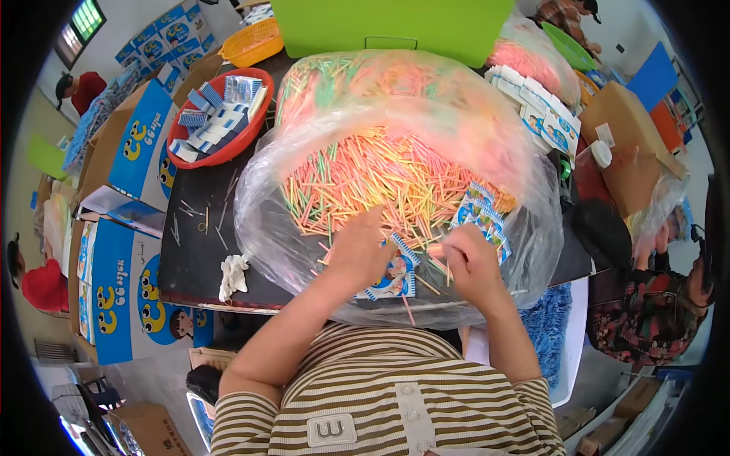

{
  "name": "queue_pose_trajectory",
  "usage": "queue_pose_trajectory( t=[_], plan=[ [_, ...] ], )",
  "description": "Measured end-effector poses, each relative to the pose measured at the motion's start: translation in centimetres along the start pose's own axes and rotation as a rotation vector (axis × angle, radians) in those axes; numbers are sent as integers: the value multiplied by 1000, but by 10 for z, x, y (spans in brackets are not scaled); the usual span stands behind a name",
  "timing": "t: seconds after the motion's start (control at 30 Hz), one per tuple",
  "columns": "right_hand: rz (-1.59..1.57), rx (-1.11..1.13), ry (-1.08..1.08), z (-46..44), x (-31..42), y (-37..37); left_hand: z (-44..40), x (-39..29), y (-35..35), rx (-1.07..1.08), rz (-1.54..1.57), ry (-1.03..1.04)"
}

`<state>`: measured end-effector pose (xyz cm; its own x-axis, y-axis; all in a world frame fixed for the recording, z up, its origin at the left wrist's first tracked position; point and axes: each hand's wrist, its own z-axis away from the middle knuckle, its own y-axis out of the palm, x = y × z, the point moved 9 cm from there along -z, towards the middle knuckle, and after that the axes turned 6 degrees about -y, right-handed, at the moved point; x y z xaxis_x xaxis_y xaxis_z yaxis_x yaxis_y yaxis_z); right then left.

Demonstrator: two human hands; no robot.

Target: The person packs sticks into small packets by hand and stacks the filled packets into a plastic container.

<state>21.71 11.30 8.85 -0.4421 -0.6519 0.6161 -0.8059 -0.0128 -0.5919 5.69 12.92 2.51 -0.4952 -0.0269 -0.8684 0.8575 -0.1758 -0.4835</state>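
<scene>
A large clear plastic bag (pixel 255 205) lies open on the table, filled with thin sticks (pixel 380 178) in pink, orange, yellow and green. My left hand (pixel 356 249) is over the near edge of the stick pile, its fingertips hard to make out against the sticks. Just below it lies a blue and white printed packet (pixel 397 275), with a loose pink stick beside it. My right hand (pixel 473 262) is curled with the fingers drawn in; what they hold, if anything, is not clear. More printed packets (pixel 479 209) lie on the bag right behind this hand.
A red basin (pixel 262 114) of blue and white packets stands at the left back. Printed blue cartons (pixel 137 144) line the left side. A crumpled white glove or cloth (pixel 233 277) lies near the front edge. Behind the bag rises a green bin (pixel 391 23). Other people are around.
</scene>
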Motion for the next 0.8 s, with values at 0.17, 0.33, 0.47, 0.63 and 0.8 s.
queue_pose_trajectory(
  t=[0.17,0.33,0.47,0.63,0.8],
  plan=[
    [89,265,109,46,-38,46,19,-1,4,-123,-707,140],
    [-193,105,25,2,2,24,16,-10,-5,-284,-611,211],
    [6,248,60,10,-14,71,1,0,5,-80,-586,125],
    [-114,161,113,13,-35,57,-5,-1,12,-55,-675,164],
    [-516,23,338,12,-50,35,-8,-2,-8,59,-171,125]
  ],
)
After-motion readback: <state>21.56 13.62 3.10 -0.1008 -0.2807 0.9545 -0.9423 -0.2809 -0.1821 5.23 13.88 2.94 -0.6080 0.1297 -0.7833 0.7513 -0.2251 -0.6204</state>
